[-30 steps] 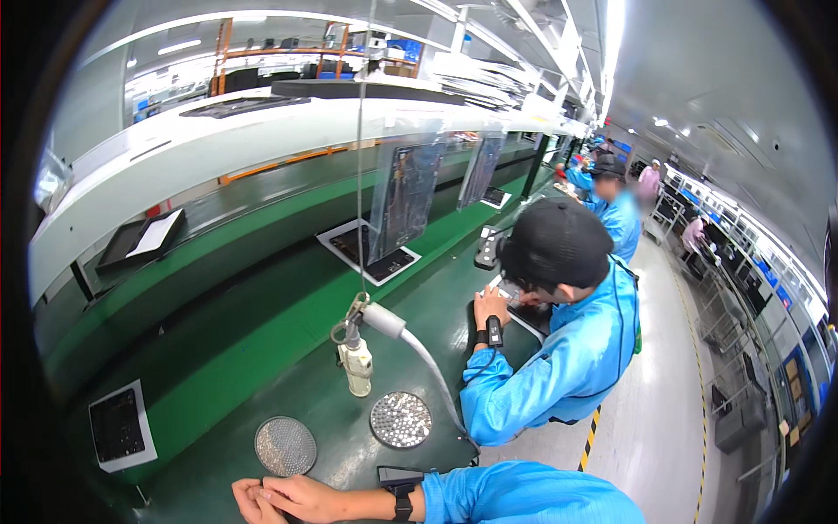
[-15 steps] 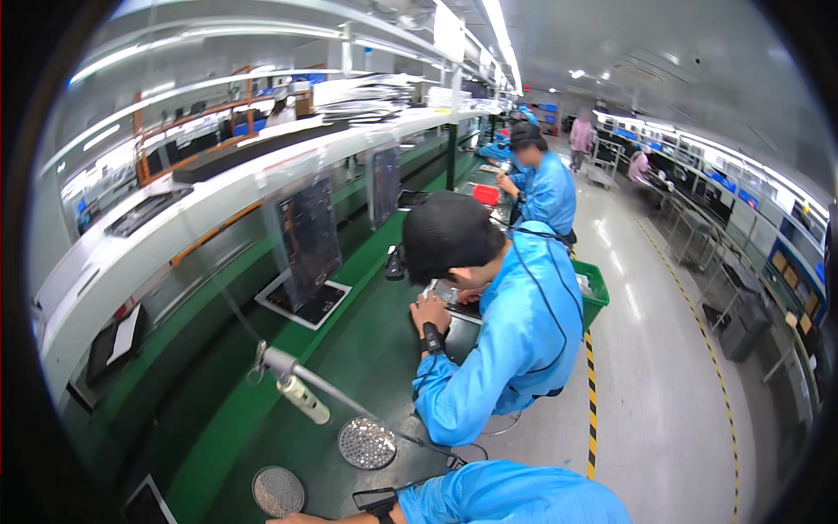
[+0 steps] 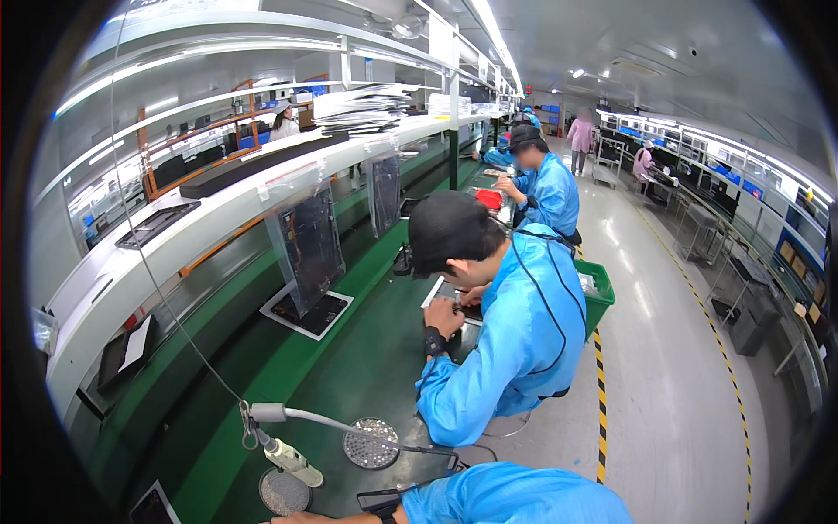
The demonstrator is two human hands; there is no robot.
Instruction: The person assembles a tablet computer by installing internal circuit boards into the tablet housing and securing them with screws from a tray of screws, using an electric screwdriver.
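Along the bottom edge, my right arm in a blue sleeve [image 3: 515, 494] reaches leftward over the green bench. Only a sliver of my right hand [image 3: 301, 519] shows beyond a black wristband; its fingers are cut off by the frame. Just above it sits a round dish of small metal parts [image 3: 281, 494]. A cream electric screwdriver [image 3: 294, 463] hangs tilted on a cord, partly in front of that dish. Farther right lies a second round dish of shiny parts [image 3: 370, 444]. A dark flat panel with a white border [image 3: 154, 506] lies at the lower left. My left hand is out of view.
A co-worker in blue [image 3: 515, 323] leans over a flat device at the bench beside me. Clear-bagged panels [image 3: 312, 249] hang from the white shelf [image 3: 218, 205]. A green bin [image 3: 599, 297] stands behind the co-worker, near a striped floor line [image 3: 601, 410].
The hanging screwdriver has moved lower, in front of the nearer dish. My view has shifted slightly. The co-worker's hand has moved a little to the right over the device.
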